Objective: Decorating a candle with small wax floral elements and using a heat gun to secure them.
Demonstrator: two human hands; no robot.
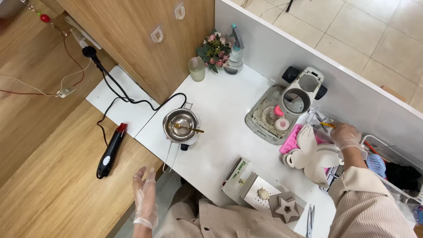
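Seen from above, a person in a ribbed beige sweater works at a white table [220, 105], both hands in thin clear plastic gloves. The right hand [348, 136] reaches to the far right of the table and touches one thin orange stick [327, 125] that juts from a clear plastic container [315, 121]; the fingers curl near it, but whether they pinch it cannot be told. The stick's long axis runs roughly left to right, its free end pointing left. The left hand [145, 196] hangs beyond the table's near-left edge, fingers loosely spread and holding nothing. Just beside the right hand lies one cream butterfly-shaped mould [315, 154], partly covering one pink silicone mould tray [291, 140]. Beyond these sits one grey mat [260, 115] carrying a white round machine [304, 90], with a pink piece and a pale round piece beneath it. Near the middle stands one small steel melting pot [179, 125] with a gold spoon [188, 128] resting across it, handle pointing right. At the near edge is one grey star-shaped mould [286, 207] on a metal plate. At the far edge stand one pale green cup [196, 69], one small pot of pink flowers [215, 49] and one spray bottle [235, 53]. One black heat gun [111, 152] with a red tip lies on the wooden surface to the left, well apart.
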